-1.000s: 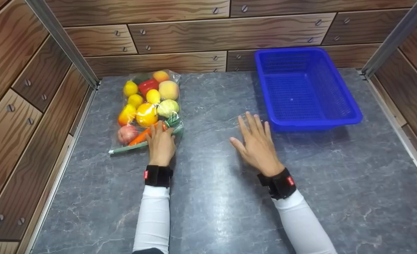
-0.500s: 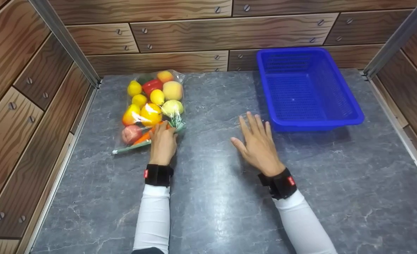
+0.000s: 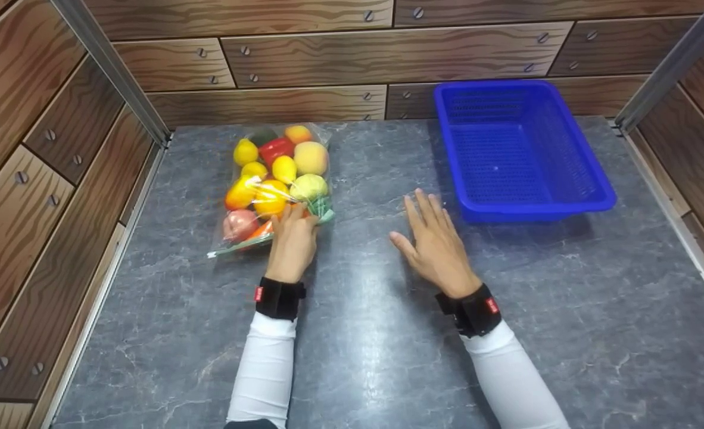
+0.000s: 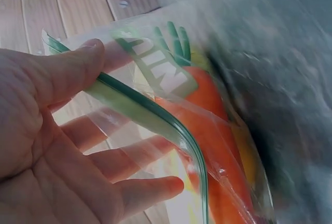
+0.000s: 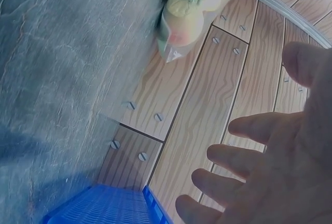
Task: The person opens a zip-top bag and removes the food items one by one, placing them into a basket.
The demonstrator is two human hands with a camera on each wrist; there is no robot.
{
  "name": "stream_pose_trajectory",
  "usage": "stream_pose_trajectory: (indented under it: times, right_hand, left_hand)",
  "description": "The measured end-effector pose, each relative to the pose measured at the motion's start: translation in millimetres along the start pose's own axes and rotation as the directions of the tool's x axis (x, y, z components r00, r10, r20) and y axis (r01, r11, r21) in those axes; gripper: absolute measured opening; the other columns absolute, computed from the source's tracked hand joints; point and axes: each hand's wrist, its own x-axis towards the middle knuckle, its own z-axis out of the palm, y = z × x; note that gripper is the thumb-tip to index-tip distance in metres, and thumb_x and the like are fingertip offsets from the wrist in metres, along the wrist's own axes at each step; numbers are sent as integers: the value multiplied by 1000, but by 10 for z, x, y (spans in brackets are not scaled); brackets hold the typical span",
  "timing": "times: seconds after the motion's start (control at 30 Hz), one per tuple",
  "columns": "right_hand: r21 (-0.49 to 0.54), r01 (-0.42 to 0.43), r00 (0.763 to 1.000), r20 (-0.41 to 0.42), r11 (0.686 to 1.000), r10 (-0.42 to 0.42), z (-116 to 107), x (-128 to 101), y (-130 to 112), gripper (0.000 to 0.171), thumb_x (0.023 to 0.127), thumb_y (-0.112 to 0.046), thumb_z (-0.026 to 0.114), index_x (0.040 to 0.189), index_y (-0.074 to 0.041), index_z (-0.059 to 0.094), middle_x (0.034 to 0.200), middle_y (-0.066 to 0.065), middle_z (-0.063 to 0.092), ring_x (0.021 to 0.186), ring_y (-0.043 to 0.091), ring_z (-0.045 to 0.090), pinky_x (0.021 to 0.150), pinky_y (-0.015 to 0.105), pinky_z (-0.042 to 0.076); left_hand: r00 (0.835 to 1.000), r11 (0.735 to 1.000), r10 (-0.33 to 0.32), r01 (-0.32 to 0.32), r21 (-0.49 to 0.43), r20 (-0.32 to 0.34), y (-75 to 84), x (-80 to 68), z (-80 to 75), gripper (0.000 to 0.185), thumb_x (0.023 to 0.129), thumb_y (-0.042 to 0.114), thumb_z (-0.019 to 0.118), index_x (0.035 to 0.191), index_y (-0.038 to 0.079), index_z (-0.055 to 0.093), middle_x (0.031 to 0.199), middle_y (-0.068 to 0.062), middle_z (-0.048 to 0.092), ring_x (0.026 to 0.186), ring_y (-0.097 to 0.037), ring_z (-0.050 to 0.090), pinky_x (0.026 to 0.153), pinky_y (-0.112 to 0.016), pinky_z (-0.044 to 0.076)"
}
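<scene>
A clear zip bag (image 3: 274,179) full of toy fruit and vegetables lies on the grey marble table (image 3: 364,333) at the back left. My left hand (image 3: 292,238) grips the bag's near corner. In the left wrist view the thumb (image 4: 67,71) presses on the green zip strip (image 4: 155,117), the fingers lie under the plastic, and an orange carrot (image 4: 207,125) sits just inside. My right hand (image 3: 435,238) rests flat on the table with its fingers spread, just left of the blue basket (image 3: 536,208), holding nothing.
The blue mesh basket stands empty at the back right, against the wood-panelled back wall (image 3: 304,59). Panelled side walls close the table in on the left and right. In the right wrist view the bag (image 5: 192,11) and the basket's corner (image 5: 104,208) show.
My left hand has slid the bag to the right, toward the table's middle. The right hand has stayed where it was.
</scene>
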Motion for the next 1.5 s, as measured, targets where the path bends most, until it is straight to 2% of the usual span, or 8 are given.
stream_pose_trajectory:
  times: [0.27,0.4,0.47,0.6,0.7,0.77,1.17,1.5]
  right_hand:
    - [38,43,999,-20,998,-42,5,8,-1,73,106,-40,55,160,2,28,167,24,22,155,42,18,128,52,15]
    - [123,143,986,-100,982,-131,13,10,-15,70,104,-30,62,157,5,33,163,25,31,150,42,32,125,52,26]
    - [149,237,963,-170,960,-211,23,13,-15,67,101,-22,67,154,7,37,158,27,40,144,43,43,120,53,35]
    - [142,427,880,-294,893,-374,55,28,-9,61,91,-4,76,145,9,50,142,30,56,127,44,60,108,51,49]
    - [141,509,832,-333,849,-443,78,41,-7,56,84,5,78,137,8,58,132,29,63,118,44,65,101,48,55]
    - [152,534,818,-341,832,-463,89,45,-6,54,82,9,78,133,8,62,128,28,66,113,43,68,98,46,57]
    - [206,570,797,-375,796,-474,122,73,17,31,79,11,80,109,3,75,103,20,75,91,35,75,82,41,63]
    - [189,494,821,-424,849,-383,124,62,10,14,83,5,80,95,0,78,88,14,77,77,29,75,72,39,64]
  left_hand:
    - [993,993,118,-118,20,-26,242,-33,11,13,91,5,73,101,4,80,131,-20,66,121,-44,56,94,-62,45]
    - [989,989,147,-147,25,-1,356,-54,34,14,92,9,73,104,6,81,134,-18,65,126,-44,55,95,-62,45]
    - [988,987,156,-157,27,19,405,-63,46,15,93,10,72,105,7,81,136,-18,64,129,-45,53,99,-64,45]
    - [983,984,175,-177,20,54,495,-78,55,15,94,11,72,105,6,80,139,-19,62,133,-46,50,103,-67,42]
    - [980,981,186,-189,32,69,563,-88,62,15,95,13,72,104,6,80,139,-18,61,135,-47,49,106,-68,41]
    - [978,980,192,-195,36,76,608,-97,70,14,95,14,72,104,6,81,140,-18,61,136,-47,48,107,-68,41]
    - [964,966,259,-260,9,59,801,-161,119,15,96,16,72,105,8,80,140,-14,62,136,-49,49,108,-72,39]
    - [975,975,222,-222,2,-26,805,-165,179,22,89,10,77,110,8,71,132,-13,66,123,-37,57,103,-63,44]
